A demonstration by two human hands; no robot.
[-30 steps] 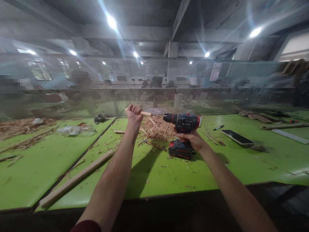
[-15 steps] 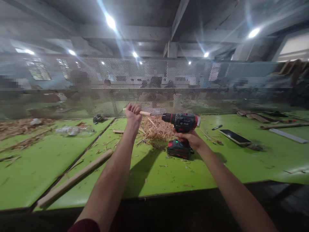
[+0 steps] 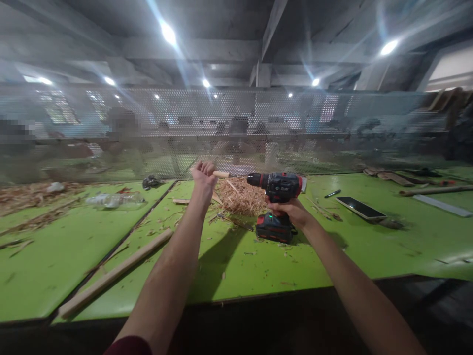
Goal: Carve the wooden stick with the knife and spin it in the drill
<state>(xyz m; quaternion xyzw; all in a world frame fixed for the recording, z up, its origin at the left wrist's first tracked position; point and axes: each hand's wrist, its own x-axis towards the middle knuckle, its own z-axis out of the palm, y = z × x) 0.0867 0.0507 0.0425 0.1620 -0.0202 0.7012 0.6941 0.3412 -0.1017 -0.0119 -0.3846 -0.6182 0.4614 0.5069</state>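
My left hand (image 3: pixel 204 174) is closed around a short pale wooden stick (image 3: pixel 221 174), whose right end sticks out toward the drill. In my right hand (image 3: pixel 290 209) is a black and red cordless drill (image 3: pixel 281 185), gripped by its handle, with a small green light showing above the battery. The drill's chuck points left at the stick's end, and a thin bit spans the gap between them. How deep the bit sits in the wood I cannot tell. Behind and below lies a heap of wood shavings (image 3: pixel 240 197).
A long wooden bar (image 3: pixel 118 271) lies at the left of the green table (image 3: pixel 244 276). Farther left is a clear plastic bottle (image 3: pixel 115 199). On the right are a phone (image 3: pixel 361 208), a pen (image 3: pixel 332 194) and a white strip (image 3: pixel 441 205). A perforated screen (image 3: pixel 221 111) stands behind.
Both hands stay almost in place, with the stick and drill still lined up. The stick's left end, seen earlier past my left hand, now shows less clearly.
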